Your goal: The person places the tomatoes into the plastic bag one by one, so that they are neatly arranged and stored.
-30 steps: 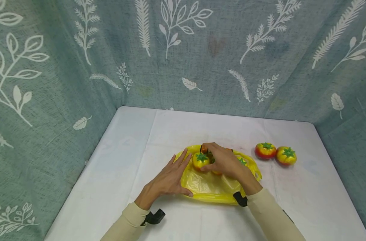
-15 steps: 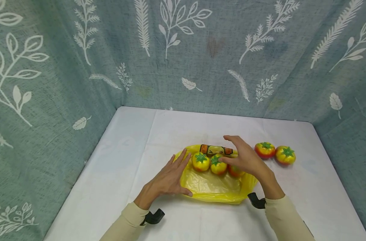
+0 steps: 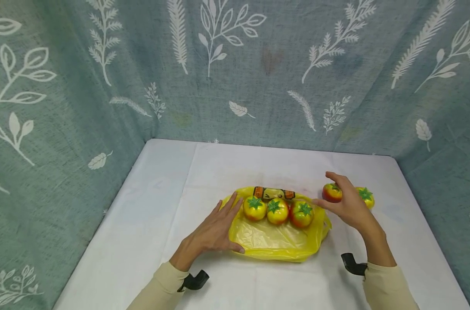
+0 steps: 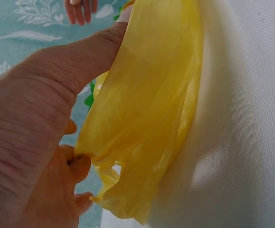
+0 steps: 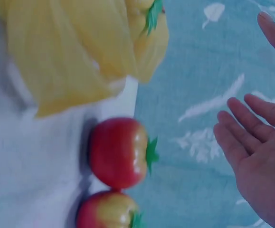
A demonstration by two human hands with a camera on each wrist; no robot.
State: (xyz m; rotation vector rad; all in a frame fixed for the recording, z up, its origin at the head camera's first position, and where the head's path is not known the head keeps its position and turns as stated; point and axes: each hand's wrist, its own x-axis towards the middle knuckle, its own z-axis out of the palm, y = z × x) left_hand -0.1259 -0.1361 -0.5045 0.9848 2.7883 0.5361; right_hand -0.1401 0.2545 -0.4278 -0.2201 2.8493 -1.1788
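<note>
A yellow plastic bag (image 3: 270, 241) lies spread with its mouth up on the white table. In it sit three toy tomatoes in a row: the left one (image 3: 255, 209), the middle one (image 3: 277, 211) and the right one (image 3: 301, 214), each with a green star-shaped top. My left hand (image 3: 213, 228) rests along the bag's left side, fingers spread; the left wrist view shows its thumb (image 4: 87, 59) partly behind the bag's edge. My right hand (image 3: 349, 206), fingers apart and holding nothing, hovers over two more tomatoes, a red one (image 5: 118, 153) and a red-yellow one (image 5: 108, 210).
An orange-and-yellow roll-shaped thing with a printed face (image 3: 274, 193) lies at the bag's back edge. Green curtain cloth (image 3: 235, 86) with white leaf patterns stands behind and beside the white-covered table (image 3: 173, 172).
My right hand has left a tomato in the bag's right part and moved right, over the two outside. My left hand stays at the bag's side. The head view has shifted slightly.
</note>
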